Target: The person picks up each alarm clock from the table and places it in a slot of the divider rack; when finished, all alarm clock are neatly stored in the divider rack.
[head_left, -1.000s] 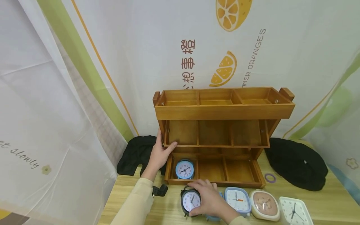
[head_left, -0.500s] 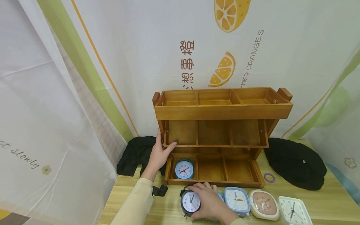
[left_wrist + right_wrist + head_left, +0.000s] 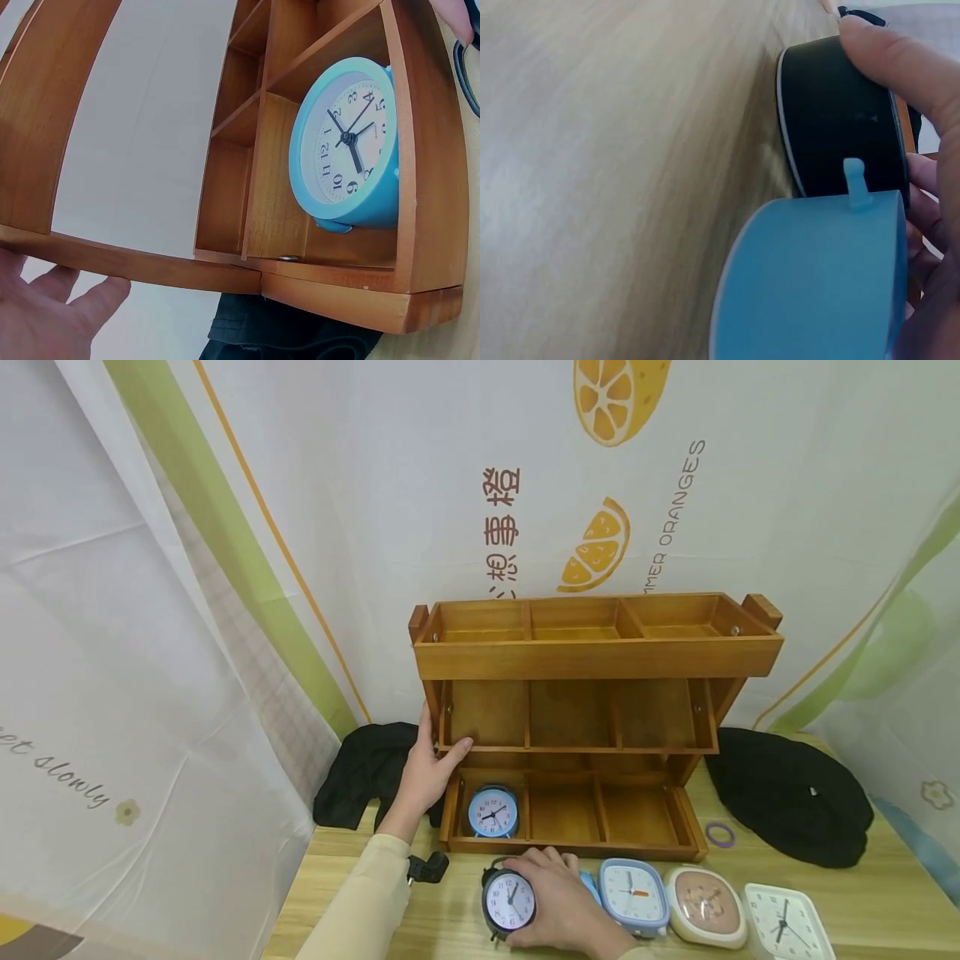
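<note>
My left hand (image 3: 427,772) holds the left side of a tiered wooden organizer box (image 3: 600,660), its thumb at the middle tray's front corner. In the left wrist view, fingertips (image 3: 112,292) touch a wooden side strut. A light-blue round alarm clock (image 3: 492,814) sits in the bottom tray's left compartment. In front of the box, my right hand (image 3: 558,897) grips a black round alarm clock (image 3: 510,900), whose dial faces up towards the head camera. Thumb on its black casing (image 3: 832,112) shows in the right wrist view. Another blue clock (image 3: 810,277) lies right beside it, mostly hidden by my hand in the head view.
To the right stand a blue square clock (image 3: 633,893), a cream-rimmed clock (image 3: 707,907) and a white square clock (image 3: 786,922). A purple ring (image 3: 720,835) lies near the box. Black cloths (image 3: 787,797) flank it, and a printed curtain (image 3: 360,527) hangs behind.
The fingers and thumb of my right hand have shifted slightly on the black alarm clock, which stays in about the same place. My left hand keeps its position on the box.
</note>
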The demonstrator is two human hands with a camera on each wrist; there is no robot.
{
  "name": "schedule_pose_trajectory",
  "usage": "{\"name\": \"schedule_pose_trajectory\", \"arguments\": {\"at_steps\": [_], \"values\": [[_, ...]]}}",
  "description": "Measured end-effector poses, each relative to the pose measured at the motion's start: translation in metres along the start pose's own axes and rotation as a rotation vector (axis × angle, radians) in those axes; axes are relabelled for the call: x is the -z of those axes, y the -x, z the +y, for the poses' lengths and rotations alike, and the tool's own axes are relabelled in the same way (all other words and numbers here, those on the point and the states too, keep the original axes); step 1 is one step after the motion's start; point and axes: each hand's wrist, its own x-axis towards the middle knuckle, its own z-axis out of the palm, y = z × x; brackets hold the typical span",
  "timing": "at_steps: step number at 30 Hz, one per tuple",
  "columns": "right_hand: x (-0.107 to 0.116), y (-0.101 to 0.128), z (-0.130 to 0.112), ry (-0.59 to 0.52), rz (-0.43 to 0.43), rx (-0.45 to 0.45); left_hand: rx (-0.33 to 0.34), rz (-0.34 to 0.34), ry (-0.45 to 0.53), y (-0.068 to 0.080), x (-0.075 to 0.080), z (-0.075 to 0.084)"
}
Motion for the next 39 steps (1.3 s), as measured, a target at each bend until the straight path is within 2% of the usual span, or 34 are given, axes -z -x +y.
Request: {"name": "schedule_pose_trajectory", "arguments": {"at_steps": [6, 13, 19, 30, 39], "values": [[0.000, -0.001, 0.000, -0.079, 0.034, 0.008, -0.009, 0.000, 0.007, 0.000, 0.000, -0.001], [0.008, -0.001, -0.004, -0.199, 0.039, -0.026, -0.010, 0.002, 0.013, -0.001, 0.000, -0.001], [0.019, 0.000, -0.007, -0.211, 0.084, -0.009, -0.012, 0.002, 0.003, -0.001, 0.000, -0.002], [0.033, -0.004, -0.003, -0.217, 0.114, 0.004, -0.011, 0.007, 0.001, -0.001, 0.000, -0.002], [0.049, -0.011, 0.005, -0.184, 0.098, -0.028, -0.005, 0.008, -0.011, -0.001, 0.000, 0.001]]}}
